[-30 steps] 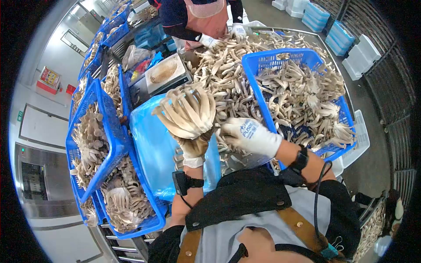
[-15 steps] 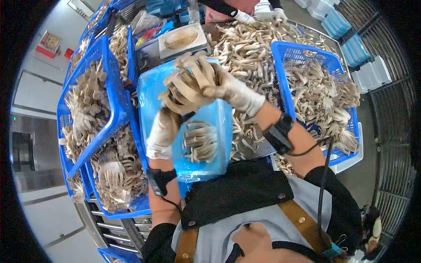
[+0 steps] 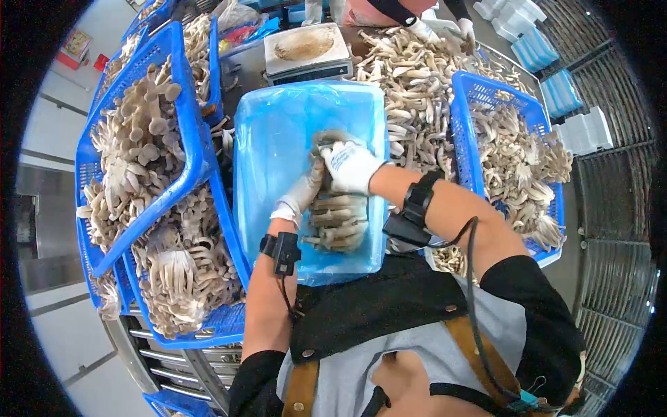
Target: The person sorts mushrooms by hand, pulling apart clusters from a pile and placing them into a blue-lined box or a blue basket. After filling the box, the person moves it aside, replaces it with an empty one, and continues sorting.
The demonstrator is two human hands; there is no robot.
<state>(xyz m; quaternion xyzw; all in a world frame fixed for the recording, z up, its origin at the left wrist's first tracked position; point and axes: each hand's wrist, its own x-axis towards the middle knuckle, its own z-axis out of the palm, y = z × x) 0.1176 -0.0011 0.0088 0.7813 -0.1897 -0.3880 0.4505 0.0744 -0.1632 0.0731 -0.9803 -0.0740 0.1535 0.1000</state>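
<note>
A white tub lined with blue plastic film [image 3: 267,208] stands in front of me. On its floor lies a row of grey-brown mushrooms [image 3: 339,226], stems side by side. Just beyond that row, inside the tub, both gloved hands close around a bunch of mushrooms [image 3: 332,136]. My right hand [image 3: 353,167] covers the bunch from above and the right, fingers curled. From the left, my left hand [image 3: 306,189] grips its side; its fingertips are partly hidden. Most of the bunch is hidden beneath the gloves.
Blue baskets heaped with mushrooms stand left [image 3: 201,163] and right [image 3: 467,139]. A weighing scale [image 3: 309,52] sits behind the tub. Loose mushrooms [image 3: 417,90] cover the table at the back right. A co-worker's gloved hands [image 3: 425,31] work at the far edge.
Both hands have brought the mushroom bunch down from above the tub's far left part into the tub, beside the row lying there. My view has shifted slightly.
</note>
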